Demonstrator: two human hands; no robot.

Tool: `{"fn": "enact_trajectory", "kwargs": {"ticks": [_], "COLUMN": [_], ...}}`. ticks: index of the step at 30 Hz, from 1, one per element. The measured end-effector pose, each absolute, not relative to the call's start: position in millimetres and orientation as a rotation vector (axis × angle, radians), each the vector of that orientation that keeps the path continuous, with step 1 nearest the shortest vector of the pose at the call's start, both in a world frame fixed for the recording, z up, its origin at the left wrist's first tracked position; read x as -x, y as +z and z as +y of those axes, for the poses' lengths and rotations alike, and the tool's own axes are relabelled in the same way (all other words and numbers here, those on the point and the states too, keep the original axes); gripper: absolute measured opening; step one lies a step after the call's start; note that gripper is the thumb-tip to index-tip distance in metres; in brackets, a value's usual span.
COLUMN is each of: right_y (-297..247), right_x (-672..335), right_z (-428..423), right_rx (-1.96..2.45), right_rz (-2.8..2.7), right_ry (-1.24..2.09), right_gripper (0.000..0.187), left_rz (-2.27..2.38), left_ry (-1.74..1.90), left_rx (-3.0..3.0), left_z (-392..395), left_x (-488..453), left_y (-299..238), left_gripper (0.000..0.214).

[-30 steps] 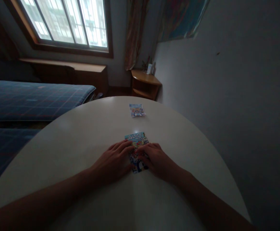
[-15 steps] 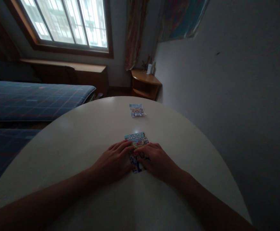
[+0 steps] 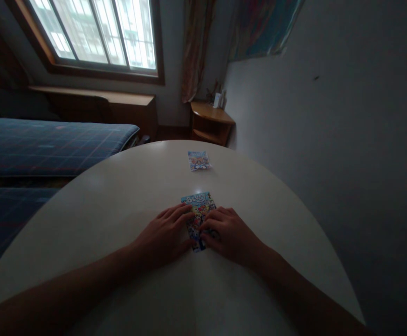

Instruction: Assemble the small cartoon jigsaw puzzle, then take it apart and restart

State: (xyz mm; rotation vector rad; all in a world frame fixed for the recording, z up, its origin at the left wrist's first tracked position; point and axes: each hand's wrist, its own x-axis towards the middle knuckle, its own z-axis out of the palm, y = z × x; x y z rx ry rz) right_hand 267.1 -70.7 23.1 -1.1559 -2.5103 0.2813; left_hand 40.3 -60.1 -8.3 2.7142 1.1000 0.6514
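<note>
No container is in view; two flat printed items lie on the round white table (image 3: 119,205). A colourful puzzle sheet (image 3: 199,210) lies flat near the middle of the table, slightly toward the near edge. A smaller printed card (image 3: 199,160) lies well apart from it, close to the far edge. The left hand (image 3: 164,235) rests palm down, fingers loosely extended, its fingertips pressing the sheet's left side. The right hand (image 3: 229,233) lies palm down on the sheet's right side, fingers gently curled, covering its near right corner. Neither hand grips or lifts anything. Compared with one second earlier, the right hand has shifted slightly inward over the sheet's near end; the sheet, card and left hand keep their positions.
</note>
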Motion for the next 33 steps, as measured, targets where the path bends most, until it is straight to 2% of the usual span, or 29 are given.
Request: {"fn": "enact_trajectory", "kwargs": {"ticks": [11,16,33], "right_y": [21.8,24.1,23.9], "right_x": [-264.1,-266.9,-266.6], "right_z": [-71.2,-71.5,-70.0], "right_rx": [1.209,1.175,1.203], "right_rz": [-2.494,-2.483,-2.506], "right_ry": [0.268,0.307,0.194], "right_gripper": [0.007,0.015,0.009], "left_rz": [1.112,1.113,1.132], "left_ry": [0.631,0.593,0.578], "left_rx": [-2.71,-2.717,-2.718], "left_z": [-60.7,-60.1,-59.5], "left_x": [-40.7,-39.6,-39.6], "left_y": [-8.0,-7.9,-10.3], "left_gripper": [0.051,0.053,0.054]}}
